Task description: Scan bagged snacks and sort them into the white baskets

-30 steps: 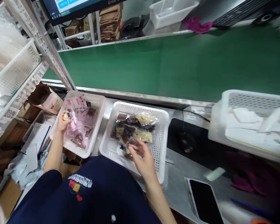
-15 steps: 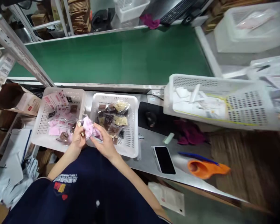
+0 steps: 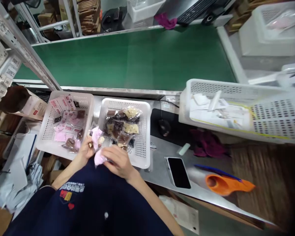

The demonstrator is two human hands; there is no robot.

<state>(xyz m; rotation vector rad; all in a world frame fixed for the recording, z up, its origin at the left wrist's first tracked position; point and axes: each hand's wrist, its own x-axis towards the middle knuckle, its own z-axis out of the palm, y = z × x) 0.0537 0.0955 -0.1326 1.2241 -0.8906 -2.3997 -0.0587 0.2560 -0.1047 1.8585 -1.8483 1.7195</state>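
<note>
My left hand (image 3: 86, 148) is closed on a small clear packet with pink in it (image 3: 96, 135), held up in front of my body. The fingers of my right hand (image 3: 119, 161) are pinched on a second pink packet (image 3: 99, 158), just below the first. Whether the two packets are joined I cannot tell. Behind my left hand stands a white basket (image 3: 42, 136) with pink-printed and brown packets. Behind my right hand is another white basket (image 3: 145, 137), holding clear bags of brown, black and cream pieces (image 3: 123, 126).
A green conveyor belt (image 3: 137, 59) runs across the back. To the right lie a mouse (image 3: 164, 127), a phone (image 3: 179, 172), a purple cloth (image 3: 207, 143) and an orange scoop (image 3: 226, 185). A long white basket (image 3: 272, 131) holds papers. A metal post (image 3: 36, 62) rises at left.
My right hand has turned over and drawn down toward my body with a pink packet, opening a gap from the one in my left hand. The view has shifted slightly left.
</note>
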